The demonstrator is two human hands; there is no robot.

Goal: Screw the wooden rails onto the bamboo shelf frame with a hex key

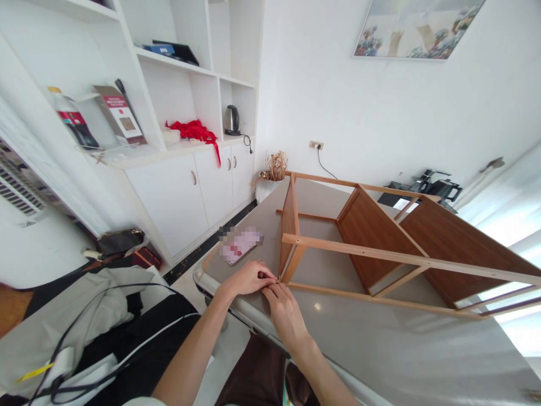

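A brown wooden shelf rack [359, 248] lies on its side across the grey table [363, 338], its shelf boards standing on edge. My left hand [251, 277] is closed in a pinch at the near left end of the rack's lower rail. My right hand [279, 301] meets it there, fingers pressed together at the same corner. Whatever is between the fingertips is too small to make out. Just beyond my hands, a phone in a pink case [242, 246] lies on the table, partly pixelated.
White cabinets [169, 197] with open shelves stand at the left. A potted dried plant [273, 169] is behind the table's far end. Grey and black cloth [101, 310] with cables lies at lower left. A black kettle [443, 189] stands behind the rack.
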